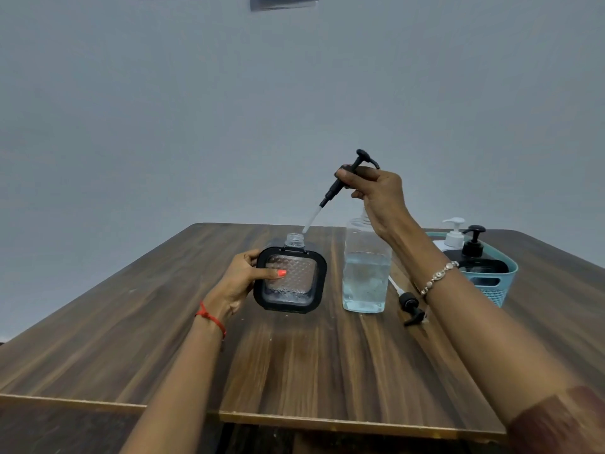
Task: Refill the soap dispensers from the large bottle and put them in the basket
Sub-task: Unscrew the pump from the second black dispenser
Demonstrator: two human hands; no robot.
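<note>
My left hand (pixel 242 276) grips a square clear dispenser (pixel 291 278) with a black frame, upright on the table, its neck open. Above it, my right hand (pixel 376 194) pinches a black pump head (pixel 347 178) tilted, with its clear tube tip just over the dispenser's neck. The large clear bottle (pixel 366 276), about half full of pale blue liquid and uncapped, stands right of the dispenser. A teal basket (pixel 501 283) at the right holds a white-pump dispenser (pixel 453 235) and a black-pump dispenser (pixel 474 247).
Another black pump (pixel 411 306) with its tube lies on the wooden table (pixel 163 339) between the large bottle and the basket, under my right forearm. A plain grey wall rises behind the table's far edge.
</note>
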